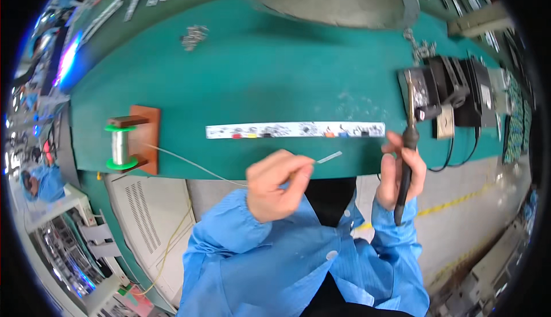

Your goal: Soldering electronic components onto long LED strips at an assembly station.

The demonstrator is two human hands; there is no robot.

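- Pinching a thin silver wire (329,157) in the left hand (277,185), with thumb and finger squeezed together.
- Gripping a dark soldering iron (410,138) in the right hand (390,182), with curled fingers.
- Just past the left hand, on the green bench (258,70): a long white strip (287,129) with coloured bits, ending near the right hand.
- Left of the left hand: a spool (120,148) with green ends.

Right fingers (417,166) holding soldering iron (410,138), white strip (295,129)
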